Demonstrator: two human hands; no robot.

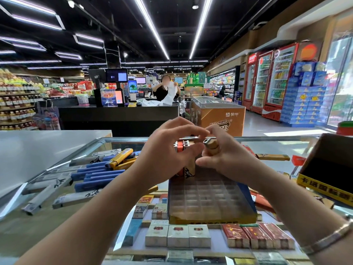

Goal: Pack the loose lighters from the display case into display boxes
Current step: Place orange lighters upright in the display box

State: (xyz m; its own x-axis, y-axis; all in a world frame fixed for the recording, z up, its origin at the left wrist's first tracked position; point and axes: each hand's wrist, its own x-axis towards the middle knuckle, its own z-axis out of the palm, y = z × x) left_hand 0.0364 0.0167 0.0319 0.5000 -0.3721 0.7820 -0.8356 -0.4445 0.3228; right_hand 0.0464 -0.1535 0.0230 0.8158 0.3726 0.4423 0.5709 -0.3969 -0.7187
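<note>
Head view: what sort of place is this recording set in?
A supermarket, at a glass tobacco counter. Cues: stocked shelves of bottles, a checkout desk with screens, and drink fridges along the wall.

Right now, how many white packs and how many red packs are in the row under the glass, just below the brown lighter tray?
White packs: 3
Red packs: 3
Total: 6
</note>
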